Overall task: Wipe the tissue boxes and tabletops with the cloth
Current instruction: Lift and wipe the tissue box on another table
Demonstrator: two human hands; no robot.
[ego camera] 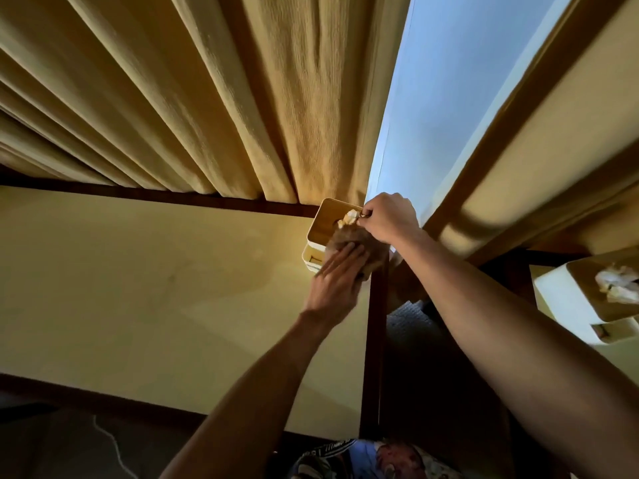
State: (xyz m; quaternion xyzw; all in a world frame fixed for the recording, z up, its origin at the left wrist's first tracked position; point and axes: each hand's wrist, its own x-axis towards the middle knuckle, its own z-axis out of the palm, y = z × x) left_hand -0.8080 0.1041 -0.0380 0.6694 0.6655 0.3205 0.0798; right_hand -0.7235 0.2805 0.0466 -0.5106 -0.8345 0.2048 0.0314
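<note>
Head view, ordered near to far. At the bottom edge a strip of patterned clothing [366, 458] is cut off by the frame, and its print cannot be read. Two bare forearms rise from there over a pale yellow tabletop with a dark wooden edge [145, 288]; dark carpeted floor shows in the narrow gap to its right. The left hand [337, 281], fingers straight and together, presses a crumpled brown cloth [359, 248] flat against the near end of a cream tissue box with a wooden lid [325, 219], which stands at the far right corner of this tabletop. The cloth and hand hide most of the box's near side, so only a part of a recessed slot shows low on its front. The right hand [389, 217], fingers curled, grips the far right end of the box beside a tuft of white tissue [350, 216] standing out of the lid opening; its fingertips are hard to make out. At the right edge a second cream tissue box [567, 299] is partly cut off. Behind hang pleated yellow curtains [173, 98], with a strip of blue window pane [460, 81] between them.
</note>
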